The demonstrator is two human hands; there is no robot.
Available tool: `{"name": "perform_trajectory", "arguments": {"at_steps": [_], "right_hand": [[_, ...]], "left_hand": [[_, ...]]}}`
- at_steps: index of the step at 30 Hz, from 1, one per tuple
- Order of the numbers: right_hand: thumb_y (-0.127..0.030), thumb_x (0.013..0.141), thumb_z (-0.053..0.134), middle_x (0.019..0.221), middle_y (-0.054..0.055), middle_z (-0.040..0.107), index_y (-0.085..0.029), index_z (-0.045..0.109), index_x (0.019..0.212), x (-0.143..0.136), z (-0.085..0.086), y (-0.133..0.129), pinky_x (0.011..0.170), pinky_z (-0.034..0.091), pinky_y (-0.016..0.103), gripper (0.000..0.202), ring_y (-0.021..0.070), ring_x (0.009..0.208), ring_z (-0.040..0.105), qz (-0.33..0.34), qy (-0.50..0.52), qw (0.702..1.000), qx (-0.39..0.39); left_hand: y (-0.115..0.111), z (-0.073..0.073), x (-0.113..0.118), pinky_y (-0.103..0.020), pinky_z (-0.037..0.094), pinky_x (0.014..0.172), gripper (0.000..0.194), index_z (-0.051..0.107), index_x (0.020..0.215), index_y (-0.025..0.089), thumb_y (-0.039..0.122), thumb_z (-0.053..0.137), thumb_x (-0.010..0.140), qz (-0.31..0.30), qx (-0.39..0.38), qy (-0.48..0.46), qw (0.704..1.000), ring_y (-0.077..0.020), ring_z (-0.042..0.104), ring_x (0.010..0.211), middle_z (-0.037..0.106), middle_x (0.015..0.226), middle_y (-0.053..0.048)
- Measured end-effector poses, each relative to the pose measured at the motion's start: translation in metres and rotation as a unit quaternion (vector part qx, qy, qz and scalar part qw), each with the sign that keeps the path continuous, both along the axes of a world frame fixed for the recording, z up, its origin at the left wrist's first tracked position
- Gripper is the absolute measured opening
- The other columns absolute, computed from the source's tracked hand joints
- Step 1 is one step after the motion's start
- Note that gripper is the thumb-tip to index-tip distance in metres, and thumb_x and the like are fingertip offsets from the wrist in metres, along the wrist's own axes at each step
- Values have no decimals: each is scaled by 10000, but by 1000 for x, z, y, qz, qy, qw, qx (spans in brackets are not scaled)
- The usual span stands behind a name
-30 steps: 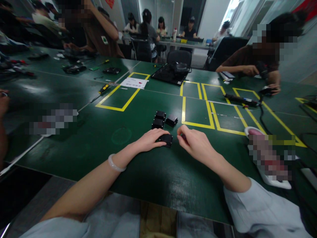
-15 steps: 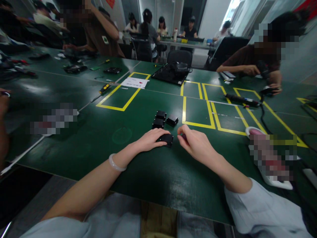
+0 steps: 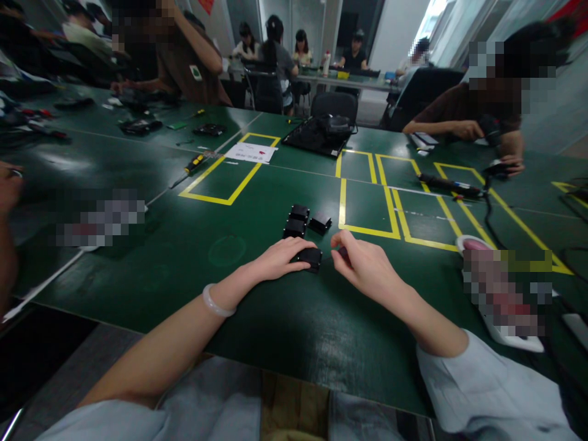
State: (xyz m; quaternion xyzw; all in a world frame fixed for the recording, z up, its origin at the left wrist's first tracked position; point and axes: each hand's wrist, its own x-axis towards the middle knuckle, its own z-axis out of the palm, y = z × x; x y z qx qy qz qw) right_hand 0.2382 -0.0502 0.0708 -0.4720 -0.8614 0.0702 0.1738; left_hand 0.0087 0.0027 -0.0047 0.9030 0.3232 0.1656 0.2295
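Note:
My left hand point(image 3: 282, 257), with a pale bracelet on its wrist, grips a small black block point(image 3: 312, 259) on the green table. Just right of that block, my right hand point(image 3: 361, 263) is closed in a pinch around a small dark thing point(image 3: 342, 252), mostly hidden by the fingers. Past my left hand stand black blocks in a short row, among them a far one point(image 3: 299, 212) and a nearer one point(image 3: 294, 228). Another black block point(image 3: 320, 222) sits at an angle to their right.
Yellow tape point(image 3: 370, 231) marks rectangles on the table point(image 3: 257, 324). A screwdriver point(image 3: 193, 162) and a white paper point(image 3: 250, 152) lie at the left back, a black panel point(image 3: 312, 139) behind. A white tray point(image 3: 519, 340) is at the right. People sit around.
Both hands stay almost in place. The fingers of my right hand have shifted very slightly beside the black block, and the view has moved a little.

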Motion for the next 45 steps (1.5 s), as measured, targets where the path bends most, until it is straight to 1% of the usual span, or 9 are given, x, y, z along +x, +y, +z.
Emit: {"name": "perform_trajectory", "arguments": {"at_steps": [4, 9, 14, 18, 24, 32, 35, 39, 45], "right_hand": [[-273, 898, 427, 820, 22, 635, -201, 452, 1012, -1, 2, -1, 582, 329, 250, 137, 145, 655, 576, 4, 13, 1000, -2], [-378, 956, 377, 729, 14, 603, -207, 464, 922, 0, 4, 0, 565, 313, 257, 195, 162, 636, 565, 6, -31, 999, 1], [-289, 936, 392, 755, 13, 616, -202, 452, 970, 0, 1, 1, 568, 318, 253, 112, 154, 635, 576, 4, -12, 1000, -3], [-270, 902, 435, 789, 12, 630, -203, 438, 1013, -1, 0, 0, 586, 337, 248, 130, 149, 654, 592, 2, 19, 1000, -6], [-390, 954, 375, 746, 27, 624, -208, 463, 938, 0, 0, 1, 579, 329, 257, 203, 172, 658, 588, -1, -16, 1000, -3], [-267, 899, 420, 790, 15, 617, -202, 439, 1011, -1, 4, -1, 592, 347, 249, 131, 147, 651, 577, -1, 18, 1000, -25], [-322, 924, 414, 772, 11, 609, -207, 449, 977, 0, 4, 0, 586, 340, 249, 131, 143, 641, 564, 5, 12, 1000, -27], [-418, 959, 367, 726, 13, 596, -209, 456, 905, 0, 2, 2, 567, 322, 254, 234, 153, 621, 551, 6, -8, 1000, -21], [-291, 936, 380, 768, 18, 611, -198, 447, 993, 0, 0, 2, 591, 338, 253, 128, 156, 658, 583, 0, 18, 1000, -26]], "left_hand": [[-1, 0, 0, -357, 395, 948, 404, 482, 1286, 240, 440, 514, 936, 1, -1, -5, 1000, -238, 530, 1086, 573, 1237, -65], [0, -2, 0, -360, 396, 954, 424, 472, 1304, 244, 438, 525, 930, 3, 0, -5, 1000, -240, 523, 1104, 566, 1256, -64], [0, -2, 0, -367, 391, 962, 414, 474, 1301, 252, 440, 515, 934, -1, -4, -10, 1000, -240, 529, 1101, 570, 1244, -65], [1, -2, -1, -359, 392, 959, 411, 477, 1295, 249, 439, 518, 933, -1, -2, -10, 1000, -238, 530, 1100, 572, 1238, -65], [1, -4, -1, -357, 392, 958, 424, 467, 1307, 251, 440, 523, 932, 1, 4, -5, 1000, -237, 523, 1104, 568, 1249, -61], [1, -3, -1, -353, 391, 956, 408, 478, 1293, 251, 439, 520, 933, 1, -1, -7, 1000, -231, 529, 1093, 567, 1240, -60], [1, -3, -1, -359, 391, 958, 416, 475, 1296, 250, 441, 525, 930, 1, -2, -7, 1000, -237, 527, 1098, 568, 1241, -63], [0, -2, -1, -357, 391, 959, 417, 467, 1304, 250, 430, 526, 932, 1, 0, -8, 1000, -236, 522, 1103, 566, 1251, -62], [0, -1, -1, -354, 390, 959, 405, 467, 1299, 254, 422, 527, 935, -2, -3, -3, 1000, -233, 522, 1099, 566, 1249, -55]]}}
